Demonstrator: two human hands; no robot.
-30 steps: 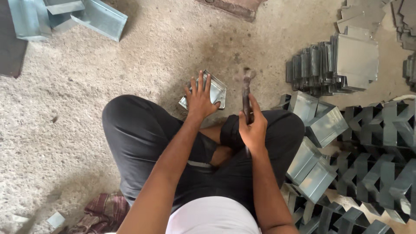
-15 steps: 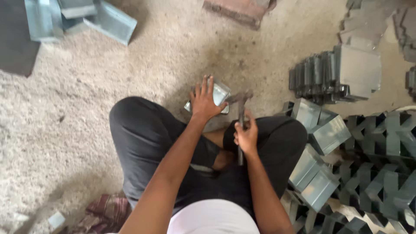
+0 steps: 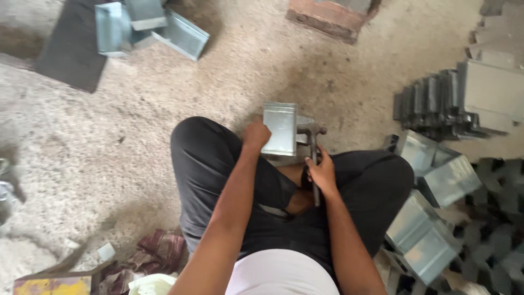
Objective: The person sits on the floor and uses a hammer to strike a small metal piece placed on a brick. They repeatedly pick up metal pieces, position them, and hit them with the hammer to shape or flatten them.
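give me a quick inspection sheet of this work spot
surface: rough concrete floor, dusty, person seated on it
job's things: folded sheet-metal piece held upright; hammer, head beside the piece
clutter: rags by left knee; dark mat far left
grippers: left hand grips the piece's edge; right hand wraps the hammer handle
cables: nothing seen
surroundings: stacked metal plates, metal boxes at right, more boxes top left, brick
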